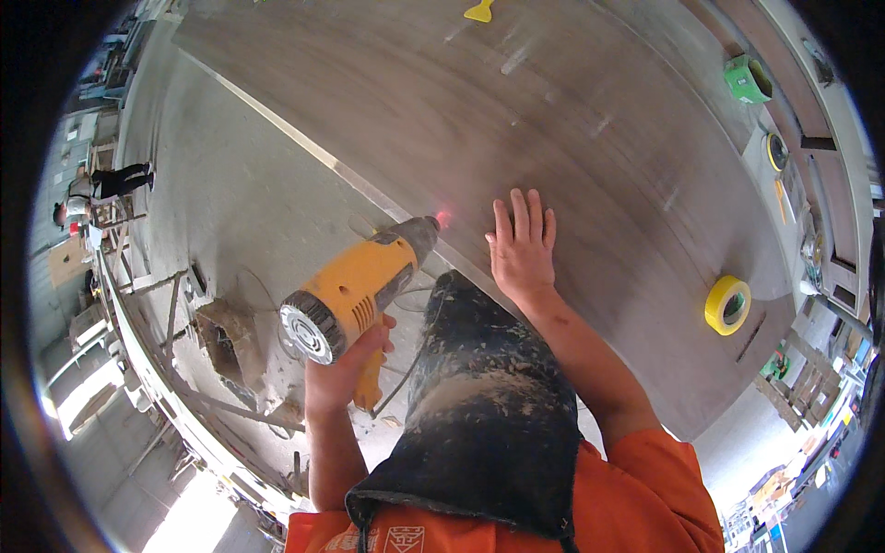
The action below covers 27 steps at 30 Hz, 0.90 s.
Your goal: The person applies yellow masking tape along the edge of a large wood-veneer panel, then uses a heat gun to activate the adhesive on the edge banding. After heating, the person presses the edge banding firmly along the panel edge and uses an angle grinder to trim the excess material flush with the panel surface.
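My left hand (349,366) grips the handle of a yellow and black heat gun (366,283). Its dark nozzle reaches over the near edge of a large brown-grey wood panel (442,104). A reddish glow lies on the panel just past the nozzle tip. My right hand (524,252) rests palm down on the panel to the right of the nozzle, holding nothing, with its fingers a little apart. Several pale scuffs mark the panel's surface. My dusty black apron (491,408) comes up against the panel edge.
A roll of yellow tape (727,305) sits on the panel at right, a yellow scraper (478,11) at its far side. Beyond the panel are a green box (748,79) and another tape roll (776,151). A power cord (397,387) hangs below the gun. Another person (104,185) stands far left.
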{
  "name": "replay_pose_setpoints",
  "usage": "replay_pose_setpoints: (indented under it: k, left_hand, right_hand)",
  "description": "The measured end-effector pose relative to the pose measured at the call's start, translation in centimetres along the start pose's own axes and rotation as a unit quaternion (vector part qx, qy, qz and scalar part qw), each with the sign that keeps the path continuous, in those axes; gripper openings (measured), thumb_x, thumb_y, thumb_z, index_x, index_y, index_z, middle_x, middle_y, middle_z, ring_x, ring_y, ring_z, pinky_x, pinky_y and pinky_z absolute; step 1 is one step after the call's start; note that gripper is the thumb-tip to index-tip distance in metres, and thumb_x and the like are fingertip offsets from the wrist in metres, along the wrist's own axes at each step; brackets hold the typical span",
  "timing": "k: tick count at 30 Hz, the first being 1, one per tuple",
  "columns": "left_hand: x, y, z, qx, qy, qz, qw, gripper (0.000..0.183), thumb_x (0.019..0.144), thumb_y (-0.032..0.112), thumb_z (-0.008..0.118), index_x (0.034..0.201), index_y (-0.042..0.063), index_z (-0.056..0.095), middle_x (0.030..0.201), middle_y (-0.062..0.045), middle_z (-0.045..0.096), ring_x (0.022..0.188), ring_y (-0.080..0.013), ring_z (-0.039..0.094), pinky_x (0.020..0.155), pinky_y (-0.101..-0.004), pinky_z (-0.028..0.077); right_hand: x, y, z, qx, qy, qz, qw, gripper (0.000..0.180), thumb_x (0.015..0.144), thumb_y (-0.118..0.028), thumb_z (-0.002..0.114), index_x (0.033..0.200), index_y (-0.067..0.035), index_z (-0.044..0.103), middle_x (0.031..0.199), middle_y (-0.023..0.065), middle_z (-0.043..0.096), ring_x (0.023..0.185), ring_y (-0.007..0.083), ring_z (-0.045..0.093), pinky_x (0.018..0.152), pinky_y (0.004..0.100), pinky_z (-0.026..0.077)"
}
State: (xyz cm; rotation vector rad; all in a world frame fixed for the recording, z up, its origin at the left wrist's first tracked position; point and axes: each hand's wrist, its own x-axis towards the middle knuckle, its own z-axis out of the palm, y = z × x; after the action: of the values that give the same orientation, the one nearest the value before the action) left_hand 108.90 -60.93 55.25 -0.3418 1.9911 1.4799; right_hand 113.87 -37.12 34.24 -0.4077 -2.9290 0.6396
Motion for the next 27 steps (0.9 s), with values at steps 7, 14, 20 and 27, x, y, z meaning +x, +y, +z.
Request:
replay_pose_setpoints:
  k: [7,14,20,27]
  left_hand:
    - [3.5,1.3,-4.8,0.018,-0.038,0.025,0.999,0.042,0.088,0.006,0.071,0.129,0.004,0.063,0.103,-0.012,0.073,0.076,-0.0164,0.069,0.067,-0.0304,0.057]
    - [7.6,3.2,-9.6,0.004,-0.057,0.029,0.998,0.041,0.090,0.005,0.071,0.130,0.003,0.062,0.105,-0.012,0.073,0.077,-0.0161,0.070,0.066,-0.0297,0.057]
    - [10.0,4.0,-11.4,-0.004,-0.076,0.062,0.995,0.042,0.089,0.005,0.072,0.129,0.004,0.063,0.105,-0.012,0.073,0.077,-0.0160,0.070,0.067,-0.0302,0.057]
    - [12.2,5.6,-13.0,0.024,-0.041,0.044,0.998,0.043,0.088,0.010,0.073,0.129,0.005,0.063,0.104,-0.012,0.072,0.076,-0.0164,0.069,0.067,-0.0302,0.058]
  right_hand:
    - [3.0,-2.6,1.0,-0.024,0.007,0.051,0.998,0.056,0.099,-0.029,0.065,0.149,-0.010,0.046,0.161,0.0168,0.034,0.153,0.0408,0.025,0.121,0.0637,0.023]
    - [7.1,-6.1,3.1,-0.060,0.046,0.066,0.995,0.057,0.099,-0.028,0.065,0.149,-0.008,0.047,0.160,0.0172,0.035,0.153,0.0402,0.026,0.122,0.0612,0.023]
    - [8.8,-7.3,3.6,-0.064,0.047,0.072,0.994,0.055,0.099,-0.029,0.066,0.147,-0.008,0.049,0.159,0.0175,0.037,0.152,0.0400,0.028,0.121,0.0612,0.024]
    - [11.4,-9.4,4.2,-0.032,0.046,0.055,0.997,0.055,0.099,-0.024,0.064,0.148,-0.007,0.047,0.158,0.0191,0.038,0.150,0.0423,0.031,0.120,0.0613,0.024]
